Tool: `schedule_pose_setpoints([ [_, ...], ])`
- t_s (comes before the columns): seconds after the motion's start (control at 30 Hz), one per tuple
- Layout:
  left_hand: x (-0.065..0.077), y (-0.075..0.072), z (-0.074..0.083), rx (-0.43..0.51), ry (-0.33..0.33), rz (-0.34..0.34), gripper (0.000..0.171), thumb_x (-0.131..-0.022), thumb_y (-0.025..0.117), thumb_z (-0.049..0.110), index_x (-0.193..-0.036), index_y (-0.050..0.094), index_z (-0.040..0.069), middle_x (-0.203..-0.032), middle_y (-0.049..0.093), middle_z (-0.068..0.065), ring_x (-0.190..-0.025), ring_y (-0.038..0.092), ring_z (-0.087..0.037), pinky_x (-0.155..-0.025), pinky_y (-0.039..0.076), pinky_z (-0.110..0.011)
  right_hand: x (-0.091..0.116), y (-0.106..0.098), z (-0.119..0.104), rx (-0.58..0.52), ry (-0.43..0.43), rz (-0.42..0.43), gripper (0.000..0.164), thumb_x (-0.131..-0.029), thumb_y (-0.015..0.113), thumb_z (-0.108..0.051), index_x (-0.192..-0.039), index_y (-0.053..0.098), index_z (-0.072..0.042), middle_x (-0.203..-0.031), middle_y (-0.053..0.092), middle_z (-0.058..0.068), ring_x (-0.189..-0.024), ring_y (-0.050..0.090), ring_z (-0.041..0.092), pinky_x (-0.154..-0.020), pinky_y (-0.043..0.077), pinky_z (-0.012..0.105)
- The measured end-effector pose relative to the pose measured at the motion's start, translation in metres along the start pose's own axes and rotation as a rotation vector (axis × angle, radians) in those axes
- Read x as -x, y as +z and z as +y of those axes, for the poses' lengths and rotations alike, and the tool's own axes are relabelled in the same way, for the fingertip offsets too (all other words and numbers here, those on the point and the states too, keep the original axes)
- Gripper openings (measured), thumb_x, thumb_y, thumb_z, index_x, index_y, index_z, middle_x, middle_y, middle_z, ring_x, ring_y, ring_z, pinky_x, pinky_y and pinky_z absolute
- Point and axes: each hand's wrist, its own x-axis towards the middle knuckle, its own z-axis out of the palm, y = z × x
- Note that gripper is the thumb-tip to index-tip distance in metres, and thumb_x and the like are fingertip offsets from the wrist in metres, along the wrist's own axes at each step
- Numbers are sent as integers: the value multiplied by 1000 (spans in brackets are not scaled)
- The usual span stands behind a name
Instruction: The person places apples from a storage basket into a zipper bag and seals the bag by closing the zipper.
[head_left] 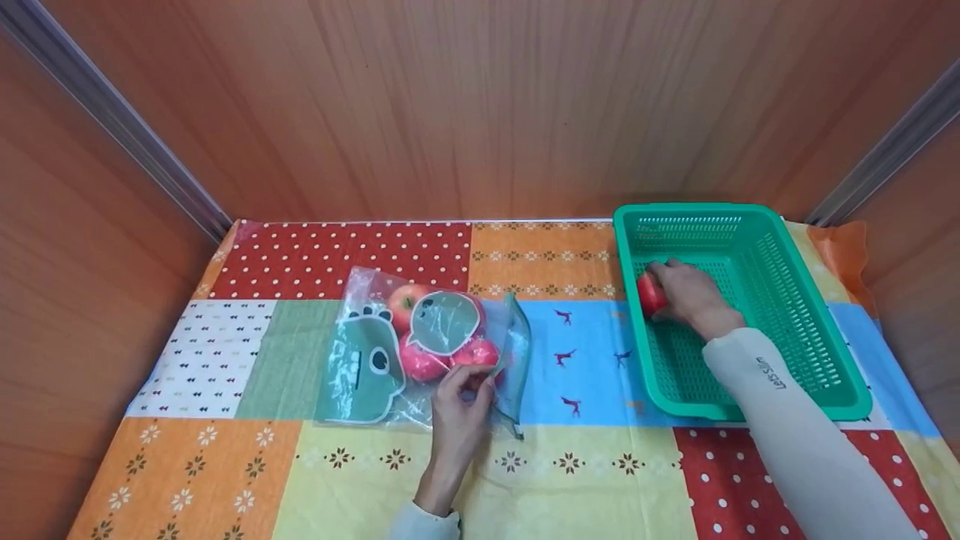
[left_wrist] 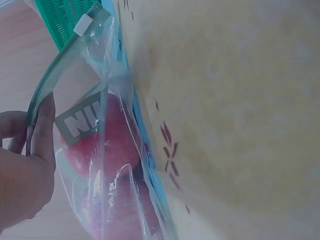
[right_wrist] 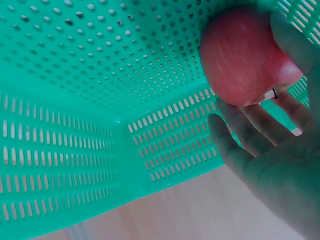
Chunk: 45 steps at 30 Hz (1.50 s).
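Observation:
A clear plastic zip bag (head_left: pixel 375 405) with green cartoon prints lies on the cloth, several red apples (head_left: pixel 405 304) inside it. My left hand (head_left: pixel 461 405) pinches the bag near its open end between thumb and fingers. In the left wrist view, the green zip strip (left_wrist: pixel 47 75) runs from those fingertips up to a white slider (left_wrist: pixel 83 24). Over in the green basket (head_left: pixel 757 210), my right hand (head_left: pixel 694 296) grips a single apple (right_wrist: pixel 245 57) by the left wall. Thumb and fingers lie on opposite sides of that apple, its stem toward the palm.
A patchwork cloth (head_left: pixel 202 465) covers the table. Wood-grain panels (head_left: pixel 487 112) enclose the back and both sides. Behind the basket's right rim, an orange piece of cloth (head_left: pixel 844 251) sticks up at the table's edge.

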Motion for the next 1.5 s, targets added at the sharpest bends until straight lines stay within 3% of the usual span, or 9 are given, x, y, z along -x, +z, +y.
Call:
schedule_pose_setpoints([
  [0.33,-1,0,2,-4,-9,-10,21,-95,74,-2,-114,77,6,-109,73,-5,-93,66,-20,-86,59,-27,4,-3,-4,39,14,-42,78,-81,91,-11,-142,46,6,-126,57,32,-115,57,49,-97,54,67],
  [0.67,-4,-3,4,-21,-19,-13,22,-94,75,-3,-114,77,6,-109,72,-6,-94,65,-20,-85,59,-27,12,2,-7,46,28,-49,91,-81,91,-14,-154,40,7,-137,53,36,-120,56,52,-101,51,69],
  [1.07,-4,-1,2,-10,-6,-30,22,-94,74,-4,-113,77,6,-108,73,-7,-91,66,-20,-84,59,-28,24,0,-12,70,28,-66,96,-81,92,-16,-157,38,8,-144,50,38,-126,55,54,-103,50,70],
  [1.5,-3,-4,3,0,-2,-40,20,-95,74,-2,-113,76,5,-107,73,-7,-91,66,-20,-83,58,-24,31,2,-14,59,26,-63,95,-80,93,-16,-156,39,8,-140,53,38,-120,58,52,-102,49,71],
])
